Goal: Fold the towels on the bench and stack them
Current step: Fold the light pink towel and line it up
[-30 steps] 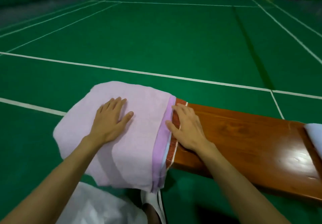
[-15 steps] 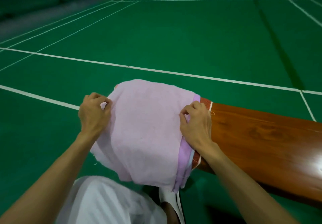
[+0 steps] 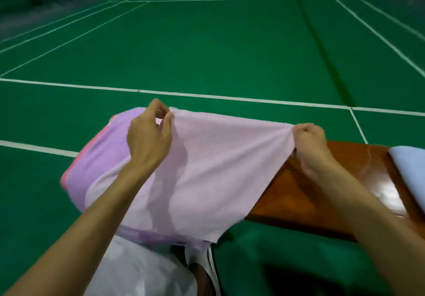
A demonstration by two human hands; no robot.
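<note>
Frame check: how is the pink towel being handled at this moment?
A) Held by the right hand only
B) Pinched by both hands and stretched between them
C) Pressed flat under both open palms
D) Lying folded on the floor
B: the left hand and the right hand each pinch the top edge of the pink towel, pulling it taut between them over the end of the bench.

Bare wood on the bench (image 3: 333, 203) lies open between the pink towel (image 3: 207, 169) and the pale towel (image 3: 409, 176) at its right end. The pink towel, held taut by the left hand (image 3: 149, 139) and right hand (image 3: 310, 144), screens the bench's left end. Beyond, the green floor (image 3: 230, 54) is open.
</note>
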